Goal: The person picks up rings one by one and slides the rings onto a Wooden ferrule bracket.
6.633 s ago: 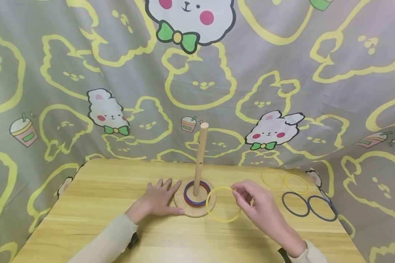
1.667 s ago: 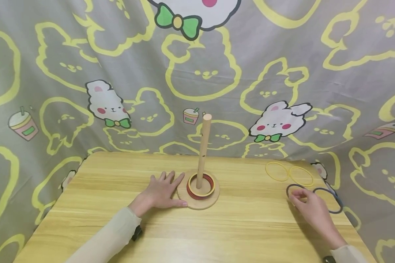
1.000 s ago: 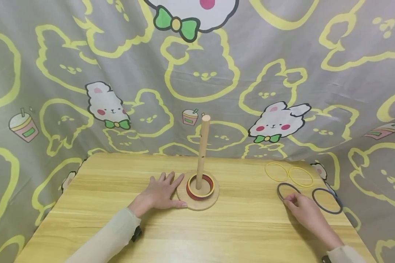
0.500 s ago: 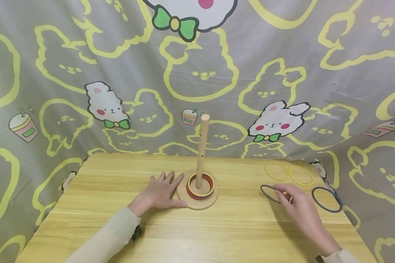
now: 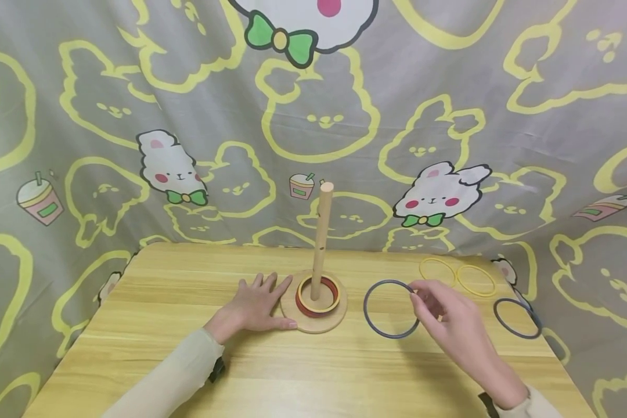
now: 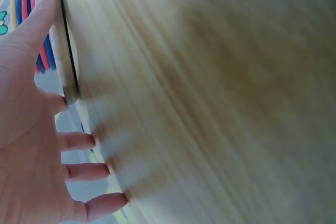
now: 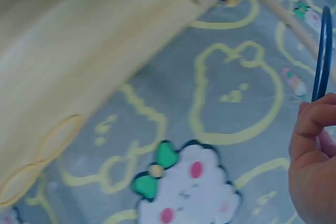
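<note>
Between thumb and fingers my right hand (image 5: 454, 319) pinches the right side of a dark blue ring (image 5: 366, 316), raised off the table to the right of the peg. The wooden peg (image 5: 322, 232) stands upright on a round wooden base (image 5: 313, 326). Around its foot lies a stack of rings, a yellow ring (image 5: 300, 302) on top of red and blue ones; the left wrist view shows the stack (image 6: 44, 51) edge-on. My left hand (image 5: 253, 305) lies with spread fingers at the base's left edge, its thumb on the rim.
Two yellow rings (image 5: 475, 280) lie side by side at the back right of the wooden table (image 5: 303, 377). Another dark blue ring (image 5: 517, 334) lies near the right edge. A patterned curtain (image 5: 230, 104) hangs behind the table and along its sides.
A yellow ring came onto the stack earlier. Since then my right hand has picked up a dark blue ring at the right and carried it left toward the peg. My left hand stays put.
</note>
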`<state>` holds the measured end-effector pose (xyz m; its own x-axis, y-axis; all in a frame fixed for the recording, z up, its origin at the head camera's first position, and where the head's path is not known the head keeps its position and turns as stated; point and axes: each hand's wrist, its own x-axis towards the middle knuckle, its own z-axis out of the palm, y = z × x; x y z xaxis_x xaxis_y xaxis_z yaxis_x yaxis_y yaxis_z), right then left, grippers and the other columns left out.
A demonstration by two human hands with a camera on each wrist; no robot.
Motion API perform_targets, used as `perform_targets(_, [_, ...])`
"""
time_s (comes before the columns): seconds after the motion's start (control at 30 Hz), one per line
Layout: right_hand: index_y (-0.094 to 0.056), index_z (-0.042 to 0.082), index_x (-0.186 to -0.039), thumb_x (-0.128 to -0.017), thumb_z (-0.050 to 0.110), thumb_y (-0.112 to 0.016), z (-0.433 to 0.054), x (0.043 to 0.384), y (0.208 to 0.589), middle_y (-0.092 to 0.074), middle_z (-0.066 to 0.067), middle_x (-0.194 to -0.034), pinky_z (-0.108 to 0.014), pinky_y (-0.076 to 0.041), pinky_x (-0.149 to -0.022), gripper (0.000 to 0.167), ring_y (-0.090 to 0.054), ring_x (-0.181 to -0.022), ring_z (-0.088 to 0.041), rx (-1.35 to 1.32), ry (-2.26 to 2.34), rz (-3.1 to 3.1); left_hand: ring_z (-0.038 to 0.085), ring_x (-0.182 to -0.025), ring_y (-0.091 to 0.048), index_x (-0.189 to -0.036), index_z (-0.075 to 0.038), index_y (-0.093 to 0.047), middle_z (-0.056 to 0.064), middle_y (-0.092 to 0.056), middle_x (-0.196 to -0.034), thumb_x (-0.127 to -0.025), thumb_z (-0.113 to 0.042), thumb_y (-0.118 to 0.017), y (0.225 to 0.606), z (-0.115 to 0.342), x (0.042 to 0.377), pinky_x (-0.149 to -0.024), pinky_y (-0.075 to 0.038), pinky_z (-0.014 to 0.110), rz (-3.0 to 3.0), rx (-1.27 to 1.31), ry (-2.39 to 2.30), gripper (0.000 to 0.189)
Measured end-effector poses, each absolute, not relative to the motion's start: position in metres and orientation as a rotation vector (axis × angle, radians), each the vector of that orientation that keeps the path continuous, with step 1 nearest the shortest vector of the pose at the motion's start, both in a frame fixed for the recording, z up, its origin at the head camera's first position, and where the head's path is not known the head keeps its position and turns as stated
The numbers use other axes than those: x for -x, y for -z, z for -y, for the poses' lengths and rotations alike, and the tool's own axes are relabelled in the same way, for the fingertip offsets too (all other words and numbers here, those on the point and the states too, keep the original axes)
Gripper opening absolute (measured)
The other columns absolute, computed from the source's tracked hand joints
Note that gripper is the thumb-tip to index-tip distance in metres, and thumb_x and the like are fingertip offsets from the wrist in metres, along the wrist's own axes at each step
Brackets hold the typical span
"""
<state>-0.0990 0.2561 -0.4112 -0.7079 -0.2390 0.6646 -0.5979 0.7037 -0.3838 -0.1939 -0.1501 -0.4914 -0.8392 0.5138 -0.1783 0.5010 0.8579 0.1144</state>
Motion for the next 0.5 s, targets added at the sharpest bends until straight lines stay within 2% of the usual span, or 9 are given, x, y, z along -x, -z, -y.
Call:
perform_targets(0.13, [-0.078, 0.013, -0.112, -0.092, -0.007, -0.079, -0.238, 0.101, 0.39, -0.066, 0.017, -0.088, -0.014, -0.05, -0.064, 0.029, -0.062, -0.075, -0.004, -0.651, -0.864, 2.314, 0.056, -0.152, -0.034, -0.177, -0.02, -0.023, 0.025, -0.033, -0.172, -0.091, -0.092, -0.052, 0.495, 0.151, 0.195, -0.106, -0.034, 0.084, -2.836, -0.781, -0.067, 0.116])
perform_targets(0.37, [-0.077, 0.011, -0.11, -0.094, -0.01, -0.075, -0.213, 0.11, 0.358, -0.066, 0.013, -0.085, -0.016, -0.05, -0.062, 0.026, -0.061, -0.071, -0.007, -0.686, -0.998, 2.258, 0.057, -0.149, -0.038, -0.175, -0.016, -0.03, 0.028, -0.037, -0.168, -0.091, -0.089, -0.059, 0.485, 0.149, 0.191, -0.103, -0.035, 0.086, -2.831, -0.789, -0.115, 0.115])
perform_targets(0.5, [-0.076, 0.008, -0.11, -0.094, -0.011, -0.074, -0.202, 0.117, 0.345, -0.067, 0.009, -0.086, -0.017, -0.05, -0.063, 0.025, -0.061, -0.071, -0.009, -0.685, -1.059, 2.232, 0.058, -0.15, -0.037, -0.175, -0.015, -0.029, 0.028, -0.036, -0.169, -0.092, -0.088, -0.058, 0.483, 0.149, 0.19, -0.104, -0.034, 0.086, -2.827, -0.792, -0.114, 0.114])
